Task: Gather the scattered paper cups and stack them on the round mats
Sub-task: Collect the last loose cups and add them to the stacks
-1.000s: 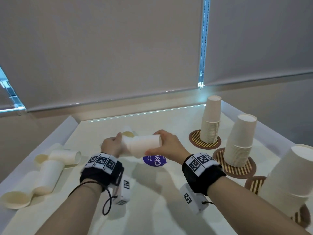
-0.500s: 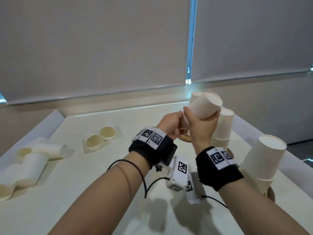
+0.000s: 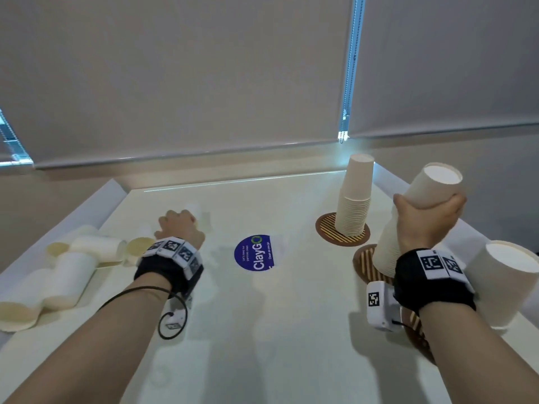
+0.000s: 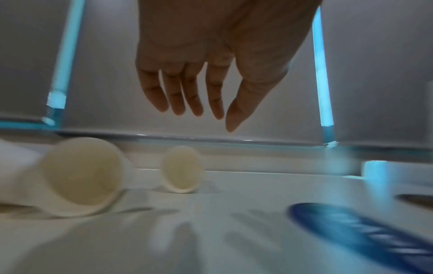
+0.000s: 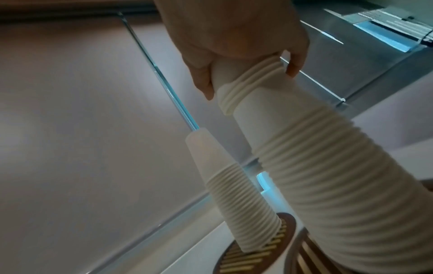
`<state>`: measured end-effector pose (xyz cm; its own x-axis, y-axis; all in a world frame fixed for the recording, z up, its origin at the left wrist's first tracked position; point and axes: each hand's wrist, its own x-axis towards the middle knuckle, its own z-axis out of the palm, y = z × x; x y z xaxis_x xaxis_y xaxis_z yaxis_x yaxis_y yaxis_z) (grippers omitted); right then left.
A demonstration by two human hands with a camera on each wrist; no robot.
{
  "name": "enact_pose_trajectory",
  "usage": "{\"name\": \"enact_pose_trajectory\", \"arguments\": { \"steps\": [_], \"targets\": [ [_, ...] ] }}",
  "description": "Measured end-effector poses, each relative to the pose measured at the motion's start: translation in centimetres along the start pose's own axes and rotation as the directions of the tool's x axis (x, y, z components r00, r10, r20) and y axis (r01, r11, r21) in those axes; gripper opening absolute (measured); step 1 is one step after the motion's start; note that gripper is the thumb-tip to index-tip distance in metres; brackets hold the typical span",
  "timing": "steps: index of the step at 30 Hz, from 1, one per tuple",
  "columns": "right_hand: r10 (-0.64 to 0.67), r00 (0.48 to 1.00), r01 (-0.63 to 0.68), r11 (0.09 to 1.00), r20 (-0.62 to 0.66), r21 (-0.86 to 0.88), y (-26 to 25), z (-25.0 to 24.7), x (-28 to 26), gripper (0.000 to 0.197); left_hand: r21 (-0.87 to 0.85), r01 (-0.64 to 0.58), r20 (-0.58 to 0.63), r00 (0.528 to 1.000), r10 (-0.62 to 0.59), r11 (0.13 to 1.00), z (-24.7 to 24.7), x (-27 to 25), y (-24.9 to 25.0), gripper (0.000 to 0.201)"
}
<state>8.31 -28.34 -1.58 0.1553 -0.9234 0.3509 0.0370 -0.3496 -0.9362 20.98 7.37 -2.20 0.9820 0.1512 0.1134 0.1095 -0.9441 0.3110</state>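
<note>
We've got our right hand (image 3: 426,221) wrapped round a short nested bunch of cups (image 3: 434,183), upside down, w/ fingers (image 5: 295,61) curled round it just above its rims. The bunch sits on top of the middle stack (image 3: 386,252), which stands on a round mat (image 3: 364,265); rt wrist view shows the bunch slipped over the stack's top but not pushed fully down.

Far stack (image 3: 354,196) stands upright on its own mat (image 3: 326,228) beyond it, apart from the hand. A third stack (image 3: 504,281) is at the rt edge, nearest us.

Our left hand (image 3: 180,228) hovers low over the worktop (image 3: 262,330), holding nothing; left wrist view has fingers (image 4: 178,96) relaxed, pointing down, slightly spread. Right under/ahead of it: two loose cups on their sides, one near (image 4: 79,178), one further back (image 4: 181,169), mouths toward the wrist cam. More cups lie in a heap (image 3: 58,272) along the left edge. Blue round sticker (image 3: 253,253) sits mid-worktop btw the hands.
</note>
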Motion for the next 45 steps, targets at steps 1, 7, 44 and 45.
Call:
{"name": "enact_pose_trajectory", "arguments": {
  "steps": [1, 7, 44, 45],
  "targets": [
    [0.020, 1.000, -0.019, 0.999, 0.017, -0.049, 0.6, 0.2, -0.2, 0.076, 0.040, 0.029, -0.029, 0.999, -0.028, 0.999, 0.0, 0.7, -1.6, 0.037],
    [0.030, 0.998, -0.021, 0.983, 0.047, -0.184, 1.3, 0.7, -2.0, 0.092, 0.087, 0.140, 0.035, 0.989, -0.144, 0.986, 0.6, 4.0, -9.8, 0.040],
    [0.032, 0.167, 0.503, 0.857, 0.985, -0.113, 0.2, 13.5, -13.3, 0.085, 0.036, -0.111, 0.007, 0.994, 0.111, 0.993, 4.7, 10.2, -4.4, 0.036],
    [0.043, 0.157, 0.505, 0.855, 0.987, -0.118, 0.3, 13.5, -13.2, 0.085, -0.015, -0.116, -0.064, 0.991, 0.115, 0.993, 4.6, 10.0, -4.3, 0.032]
  ]
}}
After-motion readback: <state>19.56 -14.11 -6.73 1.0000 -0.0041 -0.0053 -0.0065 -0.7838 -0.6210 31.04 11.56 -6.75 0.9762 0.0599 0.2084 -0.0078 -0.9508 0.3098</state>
